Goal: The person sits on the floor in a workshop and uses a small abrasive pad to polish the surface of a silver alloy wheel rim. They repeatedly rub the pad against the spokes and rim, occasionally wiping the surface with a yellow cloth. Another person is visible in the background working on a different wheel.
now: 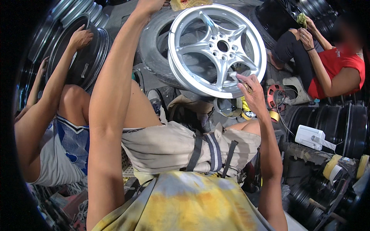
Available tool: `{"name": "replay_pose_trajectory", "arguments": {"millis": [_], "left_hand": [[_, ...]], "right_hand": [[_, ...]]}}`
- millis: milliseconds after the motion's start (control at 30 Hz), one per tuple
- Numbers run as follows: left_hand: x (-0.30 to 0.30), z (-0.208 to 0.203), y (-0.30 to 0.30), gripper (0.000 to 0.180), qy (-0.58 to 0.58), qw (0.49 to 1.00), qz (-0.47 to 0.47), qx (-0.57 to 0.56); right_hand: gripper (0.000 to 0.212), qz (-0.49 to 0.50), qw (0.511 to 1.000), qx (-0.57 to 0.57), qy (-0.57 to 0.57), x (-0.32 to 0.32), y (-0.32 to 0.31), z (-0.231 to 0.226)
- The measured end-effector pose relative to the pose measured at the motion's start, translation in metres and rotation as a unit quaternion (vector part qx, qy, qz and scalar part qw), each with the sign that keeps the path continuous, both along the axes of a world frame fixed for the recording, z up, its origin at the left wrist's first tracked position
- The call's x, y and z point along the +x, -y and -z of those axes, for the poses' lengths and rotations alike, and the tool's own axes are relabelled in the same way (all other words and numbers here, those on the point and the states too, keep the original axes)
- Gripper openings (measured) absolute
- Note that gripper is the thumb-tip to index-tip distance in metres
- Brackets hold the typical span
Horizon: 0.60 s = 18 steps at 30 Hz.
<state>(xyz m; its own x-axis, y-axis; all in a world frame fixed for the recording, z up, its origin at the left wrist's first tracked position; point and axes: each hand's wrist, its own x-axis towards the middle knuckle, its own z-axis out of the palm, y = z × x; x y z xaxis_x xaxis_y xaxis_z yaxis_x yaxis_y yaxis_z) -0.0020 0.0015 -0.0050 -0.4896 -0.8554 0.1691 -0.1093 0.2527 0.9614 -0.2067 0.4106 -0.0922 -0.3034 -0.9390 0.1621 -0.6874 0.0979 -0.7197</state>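
A silver alloy wheel (222, 63) with several spokes lies on top of a dusty black tire (154, 50) in front of me. My right hand (252, 92) is at the wheel's near right edge, its fingers closed around a small pale scrap (233, 76) that reaches over the rim by a spoke. What the scrap is made of cannot be made out. My left hand (151, 5) is stretched far forward to the top edge of the picture, beside a yellow container (189, 4). Its fingers are mostly cut off, so its grip does not show.
At left, a co-worker's hand (81, 37) rests on a black wheel (90, 57). At right, a person in a red top (343, 75) holds a greenish cloth (301, 20). A roll of yellow tape (274, 116), a white box (309, 137) and stacked dark wheels (335, 123) stand nearby.
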Motion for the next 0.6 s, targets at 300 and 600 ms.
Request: {"name": "replay_pose_trajectory", "arguments": {"millis": [300, 600], "left_hand": [[0.002, 0.000, -0.002, 0.019, 0.024, 1.000, -0.006, -0.006], [0.003, -0.001, -0.003, 0.017, 0.021, 1.000, 0.005, 0.002]], "right_hand": [[0.028, -0.083, 0.989, -0.017, -0.124, -0.007, 0.010, -0.003], [0.028, -0.103, 0.984, -0.011, -0.143, -0.007, 0.017, 0.010]]}}
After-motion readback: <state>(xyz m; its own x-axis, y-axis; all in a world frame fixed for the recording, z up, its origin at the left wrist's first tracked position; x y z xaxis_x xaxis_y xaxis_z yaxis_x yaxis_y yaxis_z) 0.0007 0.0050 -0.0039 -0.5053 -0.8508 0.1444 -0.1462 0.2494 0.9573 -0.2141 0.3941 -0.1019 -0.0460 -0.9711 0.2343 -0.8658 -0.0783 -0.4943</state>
